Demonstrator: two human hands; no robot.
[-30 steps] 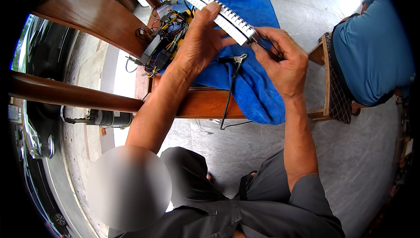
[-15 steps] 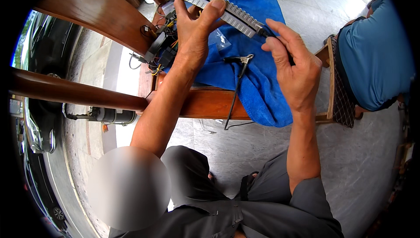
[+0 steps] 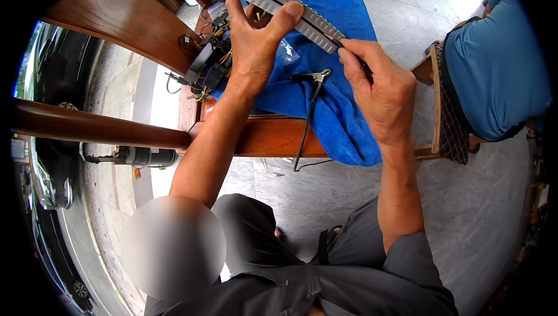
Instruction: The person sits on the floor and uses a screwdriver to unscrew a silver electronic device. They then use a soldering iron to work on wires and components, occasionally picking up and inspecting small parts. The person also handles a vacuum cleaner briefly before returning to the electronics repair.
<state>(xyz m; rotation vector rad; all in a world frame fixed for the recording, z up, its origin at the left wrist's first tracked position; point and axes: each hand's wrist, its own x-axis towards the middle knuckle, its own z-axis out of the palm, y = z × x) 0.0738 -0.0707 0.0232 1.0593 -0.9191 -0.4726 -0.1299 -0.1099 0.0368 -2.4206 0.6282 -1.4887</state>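
My left hand [image 3: 256,40] grips a long silver finned metal case [image 3: 290,16], thumb across its near side and fingers round behind it. The case is tilted, its right end lower, and a dark groove runs along its length. At that right end my right hand [image 3: 383,86] is closed on a slim black handle-like piece [image 3: 367,70], mostly hidden by the fingers; its tip meets the case's end. Below lies a blue towel [image 3: 343,112] over a wooden bench [image 3: 273,137]. A pair of pliers [image 3: 317,76] rests on the towel, beside a small clear plastic bag [image 3: 287,53].
A tangle of wires and black connectors [image 3: 212,72] sits at the bench's left. A wooden rail [image 3: 104,125] and a broad wooden panel [image 3: 128,19] stand left. A black cylinder [image 3: 148,156] lies beyond the rail. At right, a person in a blue shirt [image 3: 497,72] sits on a wooden chair [image 3: 433,77].
My right hand has moved left and slightly down, closing against the case's end; its fingers are now nearer together. The left hand still holds the case in nearly the same place.
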